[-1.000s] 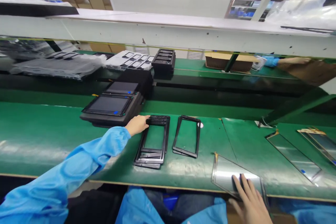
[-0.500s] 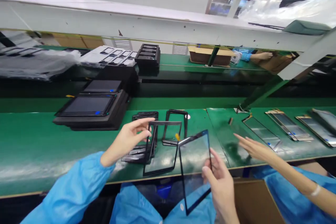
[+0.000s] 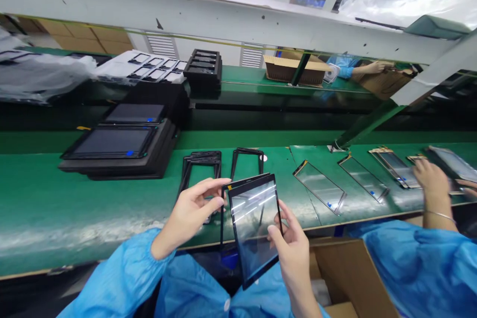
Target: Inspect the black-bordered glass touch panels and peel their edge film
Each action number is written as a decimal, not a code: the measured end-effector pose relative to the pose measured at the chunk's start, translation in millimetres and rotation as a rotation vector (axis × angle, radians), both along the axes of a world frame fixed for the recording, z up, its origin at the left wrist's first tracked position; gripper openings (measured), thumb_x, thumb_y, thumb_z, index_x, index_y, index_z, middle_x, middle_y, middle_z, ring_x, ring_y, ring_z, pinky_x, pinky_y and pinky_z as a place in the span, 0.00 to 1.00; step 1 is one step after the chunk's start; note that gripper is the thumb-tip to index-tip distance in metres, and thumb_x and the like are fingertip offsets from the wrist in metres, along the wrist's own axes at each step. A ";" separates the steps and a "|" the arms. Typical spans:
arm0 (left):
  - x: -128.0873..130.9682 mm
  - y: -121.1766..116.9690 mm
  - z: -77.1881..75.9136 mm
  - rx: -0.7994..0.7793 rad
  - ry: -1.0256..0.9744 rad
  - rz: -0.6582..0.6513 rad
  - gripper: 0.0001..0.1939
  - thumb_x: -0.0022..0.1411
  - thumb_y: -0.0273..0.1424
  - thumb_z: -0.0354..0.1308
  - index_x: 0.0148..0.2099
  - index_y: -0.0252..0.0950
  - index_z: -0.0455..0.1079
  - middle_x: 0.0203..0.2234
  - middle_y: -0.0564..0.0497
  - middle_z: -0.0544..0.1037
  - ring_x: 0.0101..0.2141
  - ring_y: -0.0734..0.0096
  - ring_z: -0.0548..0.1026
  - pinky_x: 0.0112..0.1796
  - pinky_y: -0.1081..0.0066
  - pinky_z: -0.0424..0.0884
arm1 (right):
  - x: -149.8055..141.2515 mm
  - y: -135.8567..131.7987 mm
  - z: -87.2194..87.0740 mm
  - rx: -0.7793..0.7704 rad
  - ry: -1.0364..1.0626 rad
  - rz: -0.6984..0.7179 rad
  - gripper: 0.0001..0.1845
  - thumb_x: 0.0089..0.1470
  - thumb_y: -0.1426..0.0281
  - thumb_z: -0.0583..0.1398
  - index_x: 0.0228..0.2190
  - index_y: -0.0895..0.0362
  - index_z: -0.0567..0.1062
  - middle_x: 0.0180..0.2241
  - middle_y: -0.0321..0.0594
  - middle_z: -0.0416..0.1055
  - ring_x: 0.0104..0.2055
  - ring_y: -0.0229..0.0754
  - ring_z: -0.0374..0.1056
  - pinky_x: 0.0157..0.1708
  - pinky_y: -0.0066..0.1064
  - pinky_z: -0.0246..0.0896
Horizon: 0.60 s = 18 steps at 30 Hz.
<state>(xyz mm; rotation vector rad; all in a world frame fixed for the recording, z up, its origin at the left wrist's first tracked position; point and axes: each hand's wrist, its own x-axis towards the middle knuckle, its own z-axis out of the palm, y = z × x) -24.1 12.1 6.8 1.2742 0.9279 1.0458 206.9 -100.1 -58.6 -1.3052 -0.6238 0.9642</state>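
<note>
My left hand [image 3: 199, 203] pinches the left side of a thin black rectangular frame [image 3: 222, 228]. In my right hand [image 3: 288, 238] is a glass touch panel [image 3: 255, 228] with a black border, gripped by its right edge. The panel overlaps the frame from the front and hides most of it; I cannot tell whether they touch. Both are tilted above the bench's front edge. Behind my left hand lies a stack of black frames [image 3: 201, 158], and more frames [image 3: 249, 151] rest to its right, partly covered by the panel.
Black trays [image 3: 119, 171] bearing dark screens stand at the left. Two glass panels [image 3: 320, 186] lie on the green bench [image 3: 33, 208] at right, near a co-worker's hand [image 3: 432, 179] and piled panels. An open cardboard box [image 3: 354, 273] sits below. A slanted post [image 3: 368, 124] rises behind.
My right hand has brought the glass panel left, in front of the frame. The co-worker's hand has moved right to the piled panels, and another glass panel now lies on the bench.
</note>
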 end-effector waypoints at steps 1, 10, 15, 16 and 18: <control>1.1 -1.1 0.8 -0.016 -0.003 -0.002 0.18 0.62 0.34 0.75 0.55 0.42 0.85 0.38 0.47 0.83 0.36 0.66 0.82 0.36 0.72 0.82 | -1.2 -0.5 -0.5 0.003 -0.009 0.002 0.32 0.52 0.64 0.74 0.59 0.51 0.81 0.45 0.44 0.81 0.32 0.39 0.73 0.29 0.28 0.73; 6.1 -5.6 -4.9 -0.192 -0.129 -0.037 0.23 0.60 0.36 0.77 0.57 0.42 0.84 0.34 0.49 0.82 0.32 0.70 0.80 0.31 0.77 0.81 | -11.0 -5.5 5.1 -0.064 -0.086 -0.006 0.36 0.53 0.61 0.74 0.63 0.52 0.78 0.41 0.42 0.76 0.34 0.41 0.72 0.27 0.28 0.72; 9.5 -6.8 -14.5 -0.230 -0.163 -0.022 0.24 0.61 0.36 0.77 0.58 0.44 0.82 0.36 0.49 0.81 0.34 0.68 0.82 0.31 0.75 0.82 | -15.1 -6.7 10.5 -0.102 -0.084 0.002 0.38 0.52 0.60 0.74 0.63 0.51 0.78 0.41 0.41 0.74 0.32 0.40 0.71 0.25 0.28 0.72; 10.1 -7.1 -15.5 -0.233 -0.170 -0.020 0.24 0.61 0.36 0.77 0.59 0.43 0.82 0.36 0.49 0.81 0.34 0.67 0.83 0.31 0.75 0.83 | -15.7 -6.5 10.9 -0.106 -0.091 -0.003 0.37 0.53 0.60 0.74 0.63 0.51 0.78 0.41 0.40 0.73 0.32 0.39 0.71 0.25 0.27 0.71; 11.1 -7.6 -16.5 -0.233 -0.176 -0.021 0.25 0.61 0.36 0.77 0.59 0.43 0.82 0.37 0.48 0.82 0.36 0.65 0.83 0.31 0.74 0.83 | -16.7 -5.8 10.8 -0.114 -0.108 -0.013 0.37 0.53 0.60 0.74 0.63 0.50 0.77 0.40 0.39 0.72 0.32 0.39 0.70 0.25 0.27 0.71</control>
